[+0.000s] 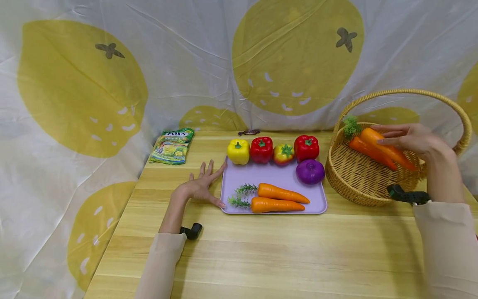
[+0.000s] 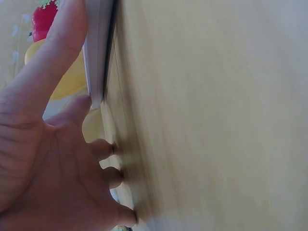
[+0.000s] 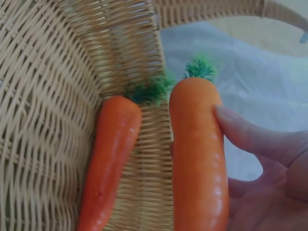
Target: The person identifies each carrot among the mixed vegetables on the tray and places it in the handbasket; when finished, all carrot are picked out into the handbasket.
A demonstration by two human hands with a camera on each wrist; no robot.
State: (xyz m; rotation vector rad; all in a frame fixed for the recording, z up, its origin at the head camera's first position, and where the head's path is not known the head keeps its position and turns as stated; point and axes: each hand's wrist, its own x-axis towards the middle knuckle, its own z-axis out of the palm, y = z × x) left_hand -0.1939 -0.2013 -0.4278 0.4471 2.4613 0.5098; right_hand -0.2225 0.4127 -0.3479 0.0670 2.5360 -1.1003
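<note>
My right hand (image 1: 412,139) pinches a carrot (image 3: 198,154) between thumb and fingers, over the wicker basket (image 1: 351,182). Below it in the basket lies a second carrot (image 3: 109,159), its green top against the woven wall. With fingers spread, my left hand (image 1: 201,189) rests at the left edge of the lilac tray (image 1: 239,174); the thumb and index finger touch its side, and the other fingertips press on the table. Two carrots (image 1: 281,193) lie on the tray. Along its back sit a yellow pepper (image 1: 238,151), two red peppers (image 1: 261,150), a yellow-red tomato (image 1: 284,154) and a purple onion (image 1: 310,172).
A green candy bag (image 1: 172,146) lies at the back left of the wooden table (image 1: 280,253). One small wrapped candy (image 1: 249,132) is behind the tray. The basket's tall handle (image 1: 403,91) arches over the right side. A lemon-print cloth (image 1: 186,62) hangs behind.
</note>
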